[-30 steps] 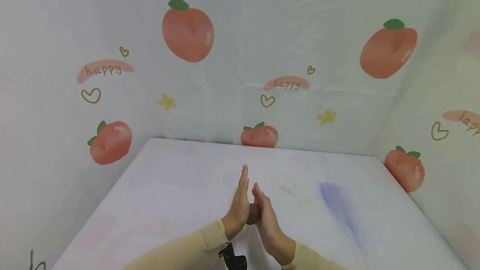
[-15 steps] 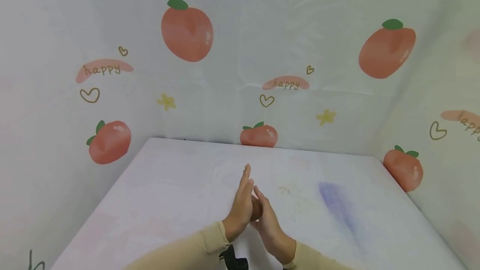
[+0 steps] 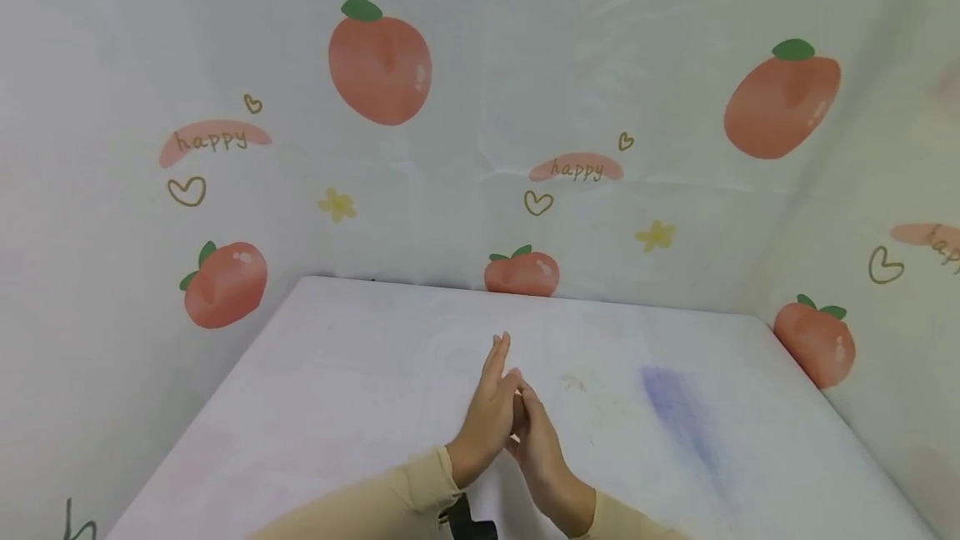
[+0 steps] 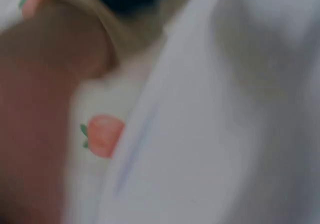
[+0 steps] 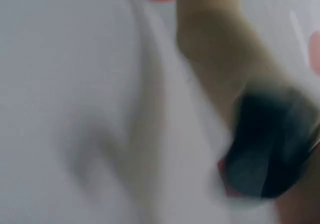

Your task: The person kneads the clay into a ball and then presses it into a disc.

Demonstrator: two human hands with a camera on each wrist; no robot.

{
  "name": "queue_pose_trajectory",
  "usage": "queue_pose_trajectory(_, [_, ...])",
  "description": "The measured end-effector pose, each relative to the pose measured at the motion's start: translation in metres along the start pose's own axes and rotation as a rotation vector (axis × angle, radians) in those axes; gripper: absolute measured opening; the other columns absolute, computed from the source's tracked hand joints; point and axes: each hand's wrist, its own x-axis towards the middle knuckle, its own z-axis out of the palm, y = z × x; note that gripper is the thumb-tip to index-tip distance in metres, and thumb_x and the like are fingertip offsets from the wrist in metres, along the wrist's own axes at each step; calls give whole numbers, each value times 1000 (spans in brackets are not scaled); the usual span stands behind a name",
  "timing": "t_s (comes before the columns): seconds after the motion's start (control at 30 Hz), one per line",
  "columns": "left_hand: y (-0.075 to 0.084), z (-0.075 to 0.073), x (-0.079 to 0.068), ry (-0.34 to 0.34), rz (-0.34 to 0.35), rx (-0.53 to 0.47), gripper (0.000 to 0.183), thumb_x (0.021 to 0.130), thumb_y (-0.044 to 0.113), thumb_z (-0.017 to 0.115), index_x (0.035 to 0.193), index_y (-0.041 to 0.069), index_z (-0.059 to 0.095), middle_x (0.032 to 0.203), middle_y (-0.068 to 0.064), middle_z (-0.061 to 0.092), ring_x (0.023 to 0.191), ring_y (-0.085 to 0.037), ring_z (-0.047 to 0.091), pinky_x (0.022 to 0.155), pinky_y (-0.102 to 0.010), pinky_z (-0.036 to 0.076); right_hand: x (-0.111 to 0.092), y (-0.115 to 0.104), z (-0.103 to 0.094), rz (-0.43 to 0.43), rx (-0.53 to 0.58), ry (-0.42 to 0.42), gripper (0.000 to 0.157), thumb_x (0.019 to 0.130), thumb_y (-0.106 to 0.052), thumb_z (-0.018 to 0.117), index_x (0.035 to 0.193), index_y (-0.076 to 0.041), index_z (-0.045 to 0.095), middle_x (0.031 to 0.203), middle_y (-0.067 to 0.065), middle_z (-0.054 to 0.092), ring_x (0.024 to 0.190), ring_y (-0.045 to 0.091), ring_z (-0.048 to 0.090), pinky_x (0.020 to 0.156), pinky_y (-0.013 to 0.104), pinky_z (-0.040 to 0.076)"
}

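In the head view my left hand (image 3: 483,417) and right hand (image 3: 543,450) face each other palm to palm, low in the middle, above the white table. A small brown ball (image 3: 518,413) sits between the palms, mostly hidden by them. Its material cannot be told. The left fingers point up and forward, straight; the right fingers lean against the left hand, also fairly straight. Both wrist views are blurred, and neither shows the ball.
The white table (image 3: 360,373) bears a purple-blue smear (image 3: 678,411) to the right and faint brown marks (image 3: 573,382). A black wrist camera (image 3: 470,521) sits under the left cuff. A white curtain (image 3: 450,215) printed with peaches encloses the back and sides.
My hands have slid against each other, the left moving slightly right and forward across the right palm. The brown ball has shifted with them and is now more covered.
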Motion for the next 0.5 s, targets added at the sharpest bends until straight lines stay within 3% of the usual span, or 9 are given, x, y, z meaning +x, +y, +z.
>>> queue_pose_trajectory(0.07, [-7,-2,-2,-8,-15,36,52,107,25,26,155,7,17,162,-13,7,150,-31,1,118,-58,3,-6,-9,1,-40,14,-7,59,106,-36,15,155,-3,10,161,18,14,147,33,17,116,59,18])
queue_pose_trajectory(0.13, [-9,1,-9,-63,-15,20,53,108,28,21,155,4,13,162,-15,5,149,-33,0,118,-58,2,-3,-19,-3,-85,8,17,57,106,-35,19,156,-7,13,161,16,16,148,31,15,118,56,16])
queue_pose_trajectory(0.2, [-5,6,-19,-127,12,-16,55,108,29,17,155,1,6,162,-16,2,149,-34,-2,117,-58,1,4,-23,-9,-116,-8,50,56,106,-35,21,156,-11,15,161,14,16,149,32,10,119,54,12])
queue_pose_trajectory(0.27, [3,9,-22,-159,47,-60,57,108,30,17,154,-1,4,162,-17,0,149,-33,-4,117,-58,0,10,-20,-13,-108,-34,79,56,106,-37,21,156,-14,14,161,13,15,146,31,19,117,52,18])
queue_pose_trajectory(0.37, [11,6,-13,-126,51,-96,58,107,30,20,154,0,4,163,-14,0,149,-31,-5,118,-57,-1,7,-10,-12,-81,-69,40,56,107,-37,16,156,-10,12,161,16,12,145,33,20,116,54,21])
queue_pose_trajectory(0.43, [10,1,-5,-79,20,-87,57,107,32,21,155,4,8,163,-10,2,150,-28,-4,119,-55,-2,0,-7,-7,-73,-85,-24,57,107,-36,14,156,-6,8,161,15,8,145,32,18,116,56,21])
queue_pose_trajectory(0.47, [8,-1,-3,-66,1,-79,57,107,33,21,155,6,8,163,-9,3,150,-26,-3,119,-54,-1,-3,-7,-6,-82,-80,-50,57,108,-35,15,155,-4,9,161,15,7,147,31,9,116,57,17])
queue_pose_trajectory(0.5, [6,-2,-2,-62,-18,-66,57,107,34,20,156,7,7,163,-7,3,150,-26,-3,119,-54,-1,-6,-9,-5,-82,-79,-62,57,108,-35,16,155,-4,10,161,17,11,146,32,11,116,58,17])
